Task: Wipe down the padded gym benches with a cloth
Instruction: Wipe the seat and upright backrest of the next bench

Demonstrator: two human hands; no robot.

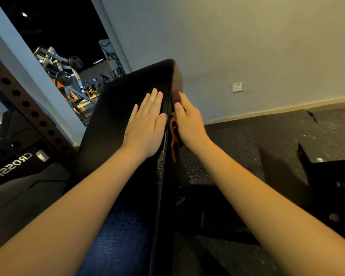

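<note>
The side of the padded bench is being wiped: the cloth is pressed under the flat right hand, the left hand laid flat; a slide along is likely needed next.

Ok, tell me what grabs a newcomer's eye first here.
The inclined black padded bench fills the centre, with the left hand flat on its top face. The right hand presses a dark orange-brown cloth against its right side edge.

The black padded bench slopes upward, a dark orange cloth bunched against its right side.
</note>
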